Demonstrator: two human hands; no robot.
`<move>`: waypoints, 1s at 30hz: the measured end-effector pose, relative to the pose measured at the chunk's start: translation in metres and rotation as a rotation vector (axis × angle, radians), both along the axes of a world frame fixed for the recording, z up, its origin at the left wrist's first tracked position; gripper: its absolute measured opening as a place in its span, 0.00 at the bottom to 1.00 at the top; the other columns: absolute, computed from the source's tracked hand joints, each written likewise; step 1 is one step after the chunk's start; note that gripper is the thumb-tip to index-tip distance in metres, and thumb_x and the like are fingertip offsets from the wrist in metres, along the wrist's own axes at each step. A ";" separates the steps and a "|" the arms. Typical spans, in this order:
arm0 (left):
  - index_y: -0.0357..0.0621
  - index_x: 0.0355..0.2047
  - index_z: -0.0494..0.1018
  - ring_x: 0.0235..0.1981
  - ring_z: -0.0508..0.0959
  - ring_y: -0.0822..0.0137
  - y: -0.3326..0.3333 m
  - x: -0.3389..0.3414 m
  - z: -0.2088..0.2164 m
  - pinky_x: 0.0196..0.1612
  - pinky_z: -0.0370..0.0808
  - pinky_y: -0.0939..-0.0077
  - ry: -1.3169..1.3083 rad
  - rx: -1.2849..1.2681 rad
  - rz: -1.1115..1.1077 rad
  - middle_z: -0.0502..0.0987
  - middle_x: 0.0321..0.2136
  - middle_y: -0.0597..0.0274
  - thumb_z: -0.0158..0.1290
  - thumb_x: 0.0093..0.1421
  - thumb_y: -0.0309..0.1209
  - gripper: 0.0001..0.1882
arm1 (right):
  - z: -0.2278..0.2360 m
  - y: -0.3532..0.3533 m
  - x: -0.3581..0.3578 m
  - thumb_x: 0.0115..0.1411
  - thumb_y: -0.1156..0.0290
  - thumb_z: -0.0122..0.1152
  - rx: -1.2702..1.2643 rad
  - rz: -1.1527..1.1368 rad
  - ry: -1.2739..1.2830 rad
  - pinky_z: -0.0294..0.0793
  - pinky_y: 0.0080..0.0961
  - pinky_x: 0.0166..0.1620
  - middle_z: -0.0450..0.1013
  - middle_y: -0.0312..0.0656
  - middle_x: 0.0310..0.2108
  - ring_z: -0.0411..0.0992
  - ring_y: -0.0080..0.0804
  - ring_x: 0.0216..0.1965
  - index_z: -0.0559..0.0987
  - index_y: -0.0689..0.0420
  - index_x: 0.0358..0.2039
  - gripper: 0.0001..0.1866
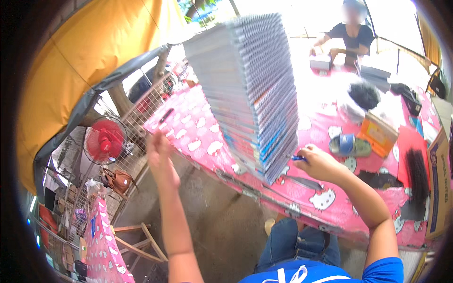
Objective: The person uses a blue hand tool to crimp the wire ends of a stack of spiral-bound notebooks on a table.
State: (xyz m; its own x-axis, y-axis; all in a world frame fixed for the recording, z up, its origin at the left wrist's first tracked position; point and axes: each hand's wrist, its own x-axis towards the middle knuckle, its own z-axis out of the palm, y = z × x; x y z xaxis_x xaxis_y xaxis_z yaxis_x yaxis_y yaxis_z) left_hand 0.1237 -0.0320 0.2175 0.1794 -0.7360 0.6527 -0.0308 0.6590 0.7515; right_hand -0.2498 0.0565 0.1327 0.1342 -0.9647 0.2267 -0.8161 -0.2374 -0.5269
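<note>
A tall stack of spiral-bound notebooks [245,94] stands at the near edge of the table, its coil bindings facing right and its page edges facing left. Beside the stack's lower right, my right hand [315,162] is closed on a small blue-handled tool [298,158]; its exact kind is hard to make out. My left hand [163,158] is raised to the left of the stack, apart from it and off the table's edge. Its fingers are stretched out, somewhat blurred, with nothing in them.
The pink patterned tablecloth [207,141] holds a slipper [350,145], an orange box [377,132], bundled black coils [417,177] and a cardboard carton [439,184]. Across the table sits another person [351,37]. A red fan [104,140] and wooden stand [141,243] are at left.
</note>
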 end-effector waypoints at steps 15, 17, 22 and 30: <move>0.37 0.33 0.80 0.42 0.75 0.74 -0.085 -0.249 0.238 0.47 0.69 0.80 -1.093 -0.332 -0.829 0.81 0.35 0.62 0.55 0.58 0.38 0.15 | 0.194 -0.050 -0.009 0.51 0.59 0.67 -1.132 0.045 -0.250 0.71 0.37 0.43 0.73 0.49 0.36 0.73 0.46 0.38 0.76 0.60 0.40 0.21; 0.36 0.24 0.80 0.42 0.76 0.73 -0.082 -0.242 0.237 0.47 0.69 0.80 -1.227 -0.372 -0.722 0.81 0.32 0.61 0.57 0.56 0.39 0.16 | 0.191 -0.050 -0.004 0.51 0.59 0.67 -1.183 0.046 -0.219 0.71 0.37 0.43 0.73 0.48 0.36 0.73 0.47 0.39 0.76 0.59 0.40 0.21; 0.38 0.21 0.81 0.52 0.72 0.63 -0.079 -0.242 0.237 0.54 0.67 0.71 -1.239 -0.337 -0.705 0.80 0.35 0.54 0.58 0.57 0.34 0.13 | 0.187 -0.051 0.001 0.51 0.59 0.66 -1.138 0.015 -0.172 0.72 0.37 0.42 0.74 0.48 0.35 0.74 0.45 0.37 0.76 0.60 0.41 0.22; 0.39 0.18 0.80 0.47 0.74 0.64 -0.068 -0.243 0.233 0.52 0.68 0.71 -1.195 -0.369 -0.762 0.80 0.27 0.58 0.58 0.56 0.33 0.13 | 0.200 -0.056 -0.018 0.59 0.51 0.59 0.058 0.424 -1.011 0.77 0.23 0.30 0.75 0.43 0.27 0.76 0.28 0.24 0.76 0.66 0.35 0.25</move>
State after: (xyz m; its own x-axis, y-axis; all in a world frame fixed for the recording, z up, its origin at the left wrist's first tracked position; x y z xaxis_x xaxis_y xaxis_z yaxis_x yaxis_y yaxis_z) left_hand -0.1194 -0.1003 0.4506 -0.9400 -0.1648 0.2988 -0.0650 0.9460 0.3175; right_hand -0.2682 0.0002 0.3329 0.2352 -0.8968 0.3748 0.1406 -0.3502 -0.9261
